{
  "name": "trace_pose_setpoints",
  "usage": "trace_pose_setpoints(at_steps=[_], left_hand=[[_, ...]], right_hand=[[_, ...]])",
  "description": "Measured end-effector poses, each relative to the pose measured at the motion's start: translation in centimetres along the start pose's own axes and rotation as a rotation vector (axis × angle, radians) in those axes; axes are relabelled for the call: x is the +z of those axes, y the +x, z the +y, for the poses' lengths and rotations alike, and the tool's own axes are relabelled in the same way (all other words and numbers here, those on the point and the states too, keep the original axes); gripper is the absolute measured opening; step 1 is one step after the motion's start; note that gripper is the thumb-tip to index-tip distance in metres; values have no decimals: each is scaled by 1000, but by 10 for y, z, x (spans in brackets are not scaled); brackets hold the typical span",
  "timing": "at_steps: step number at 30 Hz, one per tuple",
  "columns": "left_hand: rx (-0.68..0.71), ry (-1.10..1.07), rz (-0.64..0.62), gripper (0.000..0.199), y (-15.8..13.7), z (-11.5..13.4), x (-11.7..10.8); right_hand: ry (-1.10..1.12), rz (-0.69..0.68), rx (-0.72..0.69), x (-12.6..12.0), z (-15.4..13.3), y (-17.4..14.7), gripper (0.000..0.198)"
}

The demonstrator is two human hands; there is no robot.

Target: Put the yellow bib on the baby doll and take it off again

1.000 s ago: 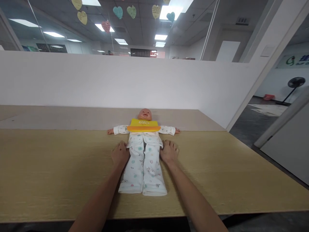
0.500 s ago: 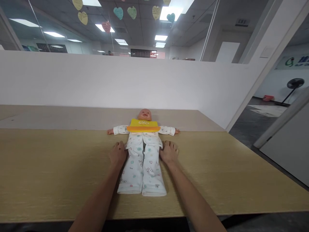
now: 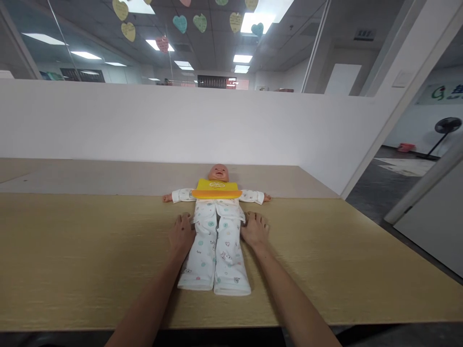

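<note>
A baby doll (image 3: 219,172) lies on its back, head at the far end and arms stretched sideways. It wears a white patterned top (image 3: 206,210), white patterned trousers (image 3: 227,255) and a yellow bib (image 3: 217,185) with an orange lower edge. My left hand (image 3: 183,234) rests palm down on the table beside the doll's left-hand hip in view, fingers apart, its thumb side against the clothing. On the other side my right hand (image 3: 255,228) lies open in the same way, touching the edge of the clothes. Both thumbs are partly hidden by the cloth.
The wooden table (image 3: 325,260) extends to both sides, with a greyish strip (image 3: 108,178) along its back. Behind it stands a white partition wall (image 3: 162,120) topped by glass with heart-shaped notes. A doorway at right shows a standing fan (image 3: 447,125) and a red basin (image 3: 406,147).
The whole view has shifted slightly, so everything sits a little further right and lower. My left hand has moved slightly closer along the doll's side; the doll lies as before.
</note>
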State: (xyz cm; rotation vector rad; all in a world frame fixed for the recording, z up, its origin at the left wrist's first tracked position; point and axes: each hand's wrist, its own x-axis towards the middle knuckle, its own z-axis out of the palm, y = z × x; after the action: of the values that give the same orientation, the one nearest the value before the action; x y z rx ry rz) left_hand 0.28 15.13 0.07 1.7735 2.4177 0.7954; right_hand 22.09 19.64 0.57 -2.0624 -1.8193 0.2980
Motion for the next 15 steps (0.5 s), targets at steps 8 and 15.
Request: trace_pose_setpoints(at_steps=[8,15], left_hand=[[22,-232,121,32,-34,-2,-11],[464,-259,255,22,-150,-40,-23]], right_hand=[[53,-26,-16,-4,6,-3,58],[86,-31,-16,-5,6,-6,56]])
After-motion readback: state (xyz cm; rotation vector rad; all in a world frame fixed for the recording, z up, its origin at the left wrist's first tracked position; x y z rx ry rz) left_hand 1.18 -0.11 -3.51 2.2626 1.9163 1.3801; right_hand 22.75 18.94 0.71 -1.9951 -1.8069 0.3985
